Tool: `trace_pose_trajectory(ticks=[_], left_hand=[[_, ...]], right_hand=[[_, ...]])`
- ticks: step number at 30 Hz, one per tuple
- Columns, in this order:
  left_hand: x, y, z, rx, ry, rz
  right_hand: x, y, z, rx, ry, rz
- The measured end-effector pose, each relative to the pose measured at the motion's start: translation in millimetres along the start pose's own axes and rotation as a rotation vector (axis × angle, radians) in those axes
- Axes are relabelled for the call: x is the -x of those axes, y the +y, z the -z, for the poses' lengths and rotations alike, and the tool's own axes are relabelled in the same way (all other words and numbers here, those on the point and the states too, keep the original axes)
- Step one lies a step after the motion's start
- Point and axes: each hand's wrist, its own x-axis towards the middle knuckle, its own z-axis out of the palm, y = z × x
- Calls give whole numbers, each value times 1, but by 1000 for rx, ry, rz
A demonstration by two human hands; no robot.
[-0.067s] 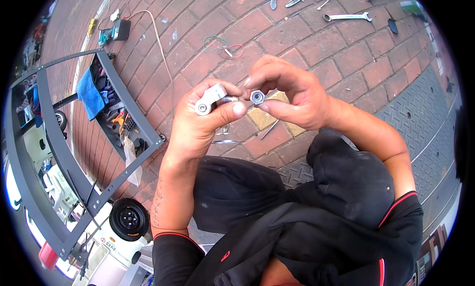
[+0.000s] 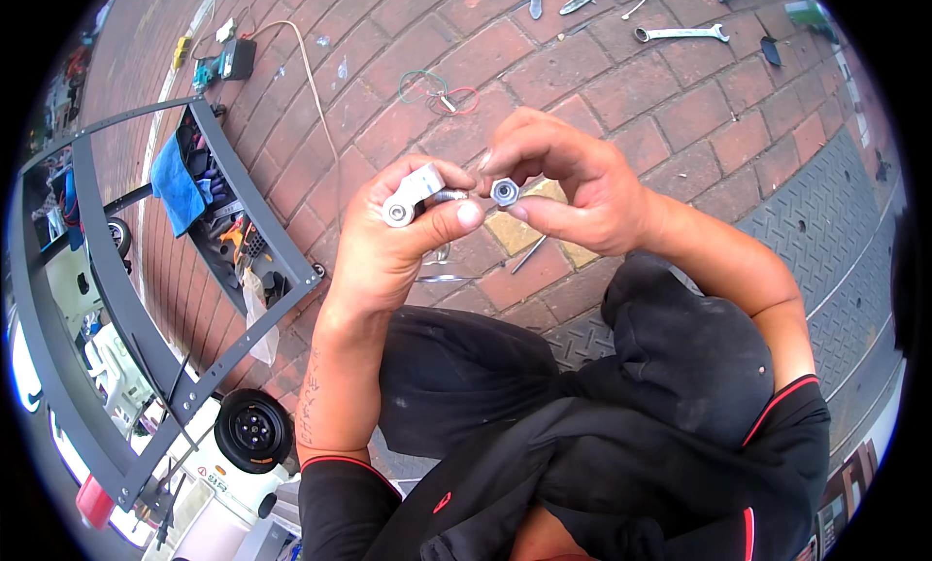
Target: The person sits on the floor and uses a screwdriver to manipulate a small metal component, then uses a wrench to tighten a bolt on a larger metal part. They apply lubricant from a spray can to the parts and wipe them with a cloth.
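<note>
My left hand [image 2: 374, 255] is closed around a silver metal fitting [image 2: 416, 189] with a round, holed end. A threaded end of it sticks out to the right between thumb and fingertips. Beside it, my right hand [image 2: 594, 197] pinches a hex nut [image 2: 504, 191] between thumb and fingers, its bore facing up. A small gap separates the nut from the threaded end. Both hands are raised over the brick paving, in front of my bent knees. Below my left hand, part of a shiny curved metal piece [image 2: 442, 278] shows on the ground.
A grey metal frame cart [image 2: 257, 343] with tools and a blue cloth [image 2: 180, 184] stands at left. Beyond it lies a teal power tool [image 2: 221, 64]. A wrench [image 2: 682, 33] lies far right, looped thin wires [image 2: 445, 100] ahead, a thin rod [image 2: 529, 254] nearer. Metal tread plates [image 2: 825, 212] cover the right side.
</note>
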Motion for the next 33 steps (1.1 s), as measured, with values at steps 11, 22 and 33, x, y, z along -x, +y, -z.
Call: trace_pose_trajectory(ticks=[11, 22, 33], left_hand=[[0, 1, -1, -41, -16, -13], [1, 3, -3, -29, 0, -3], [0, 1, -6, -79, 66, -38]], right_hand=[[-3, -7, 4, 4, -60, 39], [-3, 0, 6, -529, 74, -217], [-7, 6, 10, -830, 176, -368]])
